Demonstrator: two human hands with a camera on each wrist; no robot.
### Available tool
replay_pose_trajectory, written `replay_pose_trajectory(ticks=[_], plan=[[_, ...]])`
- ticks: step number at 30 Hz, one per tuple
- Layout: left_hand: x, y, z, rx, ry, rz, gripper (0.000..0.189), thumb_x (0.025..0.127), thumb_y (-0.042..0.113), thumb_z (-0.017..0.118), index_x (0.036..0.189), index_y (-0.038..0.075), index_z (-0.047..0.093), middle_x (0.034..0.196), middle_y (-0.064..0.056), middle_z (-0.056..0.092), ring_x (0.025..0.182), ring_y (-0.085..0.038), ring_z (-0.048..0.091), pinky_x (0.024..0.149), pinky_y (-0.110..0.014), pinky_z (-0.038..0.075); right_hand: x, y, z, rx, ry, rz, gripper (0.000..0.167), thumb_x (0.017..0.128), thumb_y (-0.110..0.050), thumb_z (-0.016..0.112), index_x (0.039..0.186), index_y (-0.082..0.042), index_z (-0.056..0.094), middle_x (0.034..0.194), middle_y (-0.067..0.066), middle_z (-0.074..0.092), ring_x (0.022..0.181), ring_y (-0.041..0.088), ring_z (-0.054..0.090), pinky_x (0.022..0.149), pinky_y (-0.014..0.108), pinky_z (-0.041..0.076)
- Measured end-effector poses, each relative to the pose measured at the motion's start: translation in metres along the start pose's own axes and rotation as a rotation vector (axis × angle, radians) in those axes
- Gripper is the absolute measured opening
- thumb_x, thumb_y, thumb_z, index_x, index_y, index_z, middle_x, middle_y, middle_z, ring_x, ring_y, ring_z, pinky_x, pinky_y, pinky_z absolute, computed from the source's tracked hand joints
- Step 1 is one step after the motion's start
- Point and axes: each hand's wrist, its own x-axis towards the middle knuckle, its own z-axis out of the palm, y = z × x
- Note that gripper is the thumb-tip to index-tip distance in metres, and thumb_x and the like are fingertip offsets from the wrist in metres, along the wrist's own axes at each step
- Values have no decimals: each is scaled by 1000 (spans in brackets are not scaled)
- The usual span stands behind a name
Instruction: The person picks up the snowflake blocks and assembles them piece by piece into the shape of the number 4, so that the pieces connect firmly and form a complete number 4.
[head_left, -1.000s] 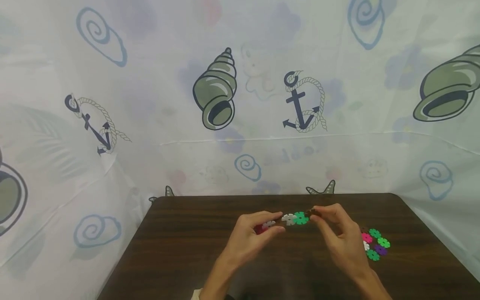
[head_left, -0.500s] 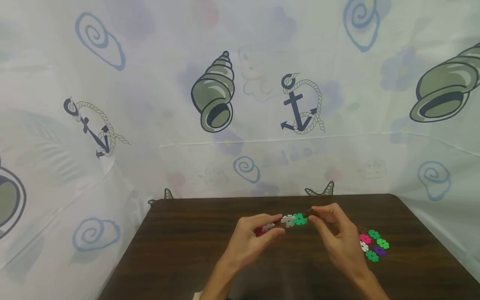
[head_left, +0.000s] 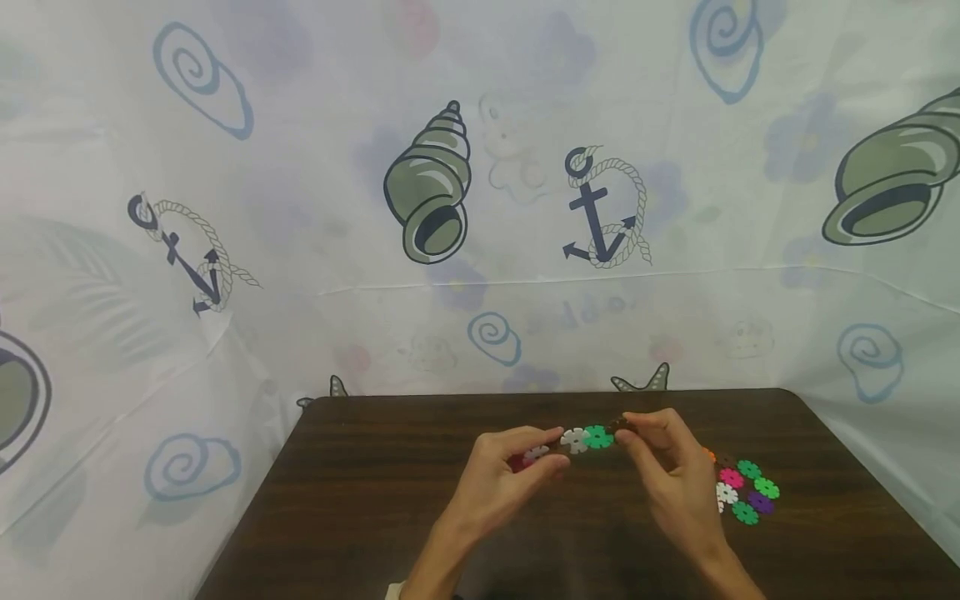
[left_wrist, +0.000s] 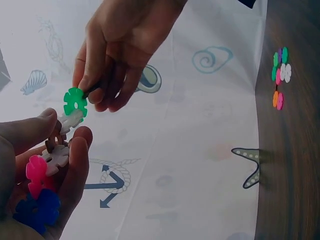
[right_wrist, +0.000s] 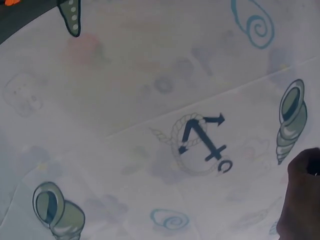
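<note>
A chain of interlocking plastic snowflake discs spans both hands above the table. My left hand (head_left: 502,467) grips it between thumb and fingers. In the left wrist view a blue disc (left_wrist: 37,211), a pink disc (left_wrist: 37,176) and a white disc (left_wrist: 56,159) lie along that palm, with a brown disc (left_wrist: 56,140) at the thumb. Beyond the fingertips come another white disc (head_left: 574,441) and a green disc (head_left: 598,437). At the far end, my right hand (head_left: 678,475) pinches a brown disc (head_left: 619,425) against the green one; its fingers partly hide it.
Loose snowflake discs in several colours, among them a purple disc (head_left: 761,502) and a light green disc (head_left: 767,487), lie on the dark wooden table (head_left: 360,500) right of my right hand. A white curtain (head_left: 525,208) printed with shells and anchors hangs behind the table.
Both hands keep nearly the same place and hold on the chain. My right wrist and forearm have shifted slightly left, uncovering an orange disc and more white among the loose pieces.
</note>
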Motion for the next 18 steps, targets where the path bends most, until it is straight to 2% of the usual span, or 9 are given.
replay_pose_trajectory(ticks=[4,6,8,12,16,18], plan=[[1,-2,0,13,-15,-16,31,92,18,78,119,3,76,94,-11,78,68,-8,67,57,-20,54,-3,-1,4,35,48,1,24,91,7,71,112,-4,70,103,-13,78,75,2,67,60,18,46],[1,-2,0,17,-23,-23,32,92,19,78,120,3,76,95,-11,78,69,-8,67,58,-21,56,-4,-1,5,48,55,-33,27,90,10,71,113,-3,70,104,-13,78,70,5,61,55,22,40],[1,-1,-1,2,-25,-39,33,92,19,78,120,3,75,97,-12,78,73,-10,72,60,-22,58,-3,-1,5,43,40,-63,28,90,11,71,114,-3,70,106,-13,78,70,6,59,53,23,39],[1,2,-5,13,-35,-79,33,92,22,78,120,5,76,94,-11,78,68,-6,66,59,-20,55,1,-2,-2,-21,-56,-81,26,93,5,69,117,-6,68,110,-9,77,85,-2,66,65,16,49],[0,4,-10,49,-71,-147,32,90,27,81,119,12,78,89,-7,76,61,-1,53,55,-17,48,5,-4,-16,-188,-179,-85,23,98,-7,69,118,-19,68,109,-7,77,102,-4,69,80,18,55],[0,4,-12,62,-94,-172,32,89,29,82,118,14,79,90,-4,76,61,0,52,55,-17,48,7,-5,-23,-263,-219,-117,24,98,-11,70,116,-27,68,107,-10,77,102,-4,68,81,17,54]])
